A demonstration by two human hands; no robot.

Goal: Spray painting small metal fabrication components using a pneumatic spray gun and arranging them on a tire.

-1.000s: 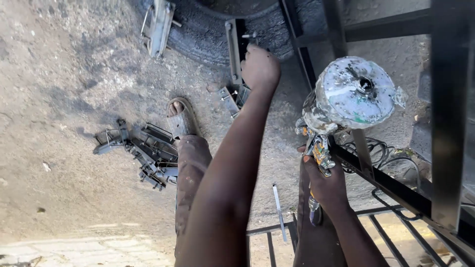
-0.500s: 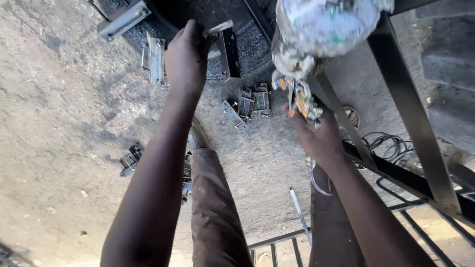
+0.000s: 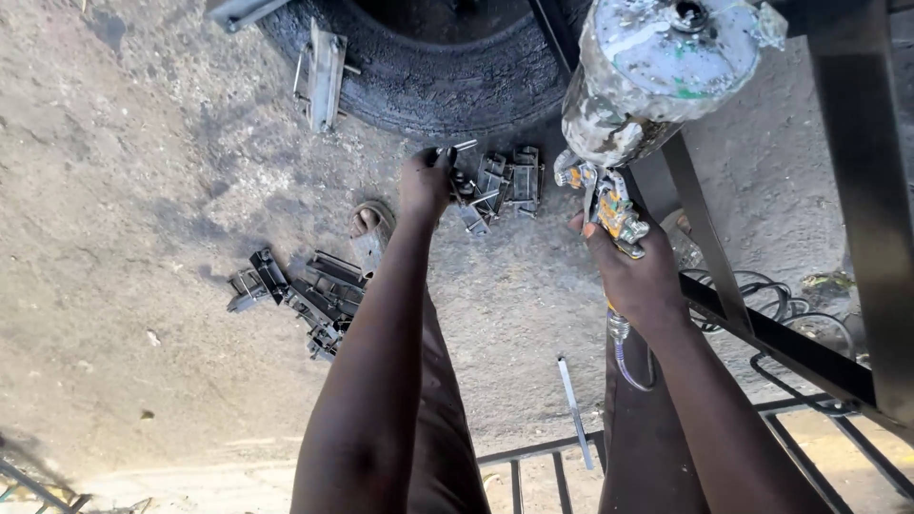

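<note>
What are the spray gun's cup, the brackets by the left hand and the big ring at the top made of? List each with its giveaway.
Spray gun cup: likely metal, dull silver under crusted paint spatter.
Brackets at the left hand: seemingly steel, dark and sharp-edged, with folded flat faces.
Tyre: black rubber, ribbed tread, dusty matte.
The right hand grips the gun.

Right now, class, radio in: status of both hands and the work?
Left hand on small metal brackets by tyre. Right hand gripping spray gun. Nothing in the way.
</note>
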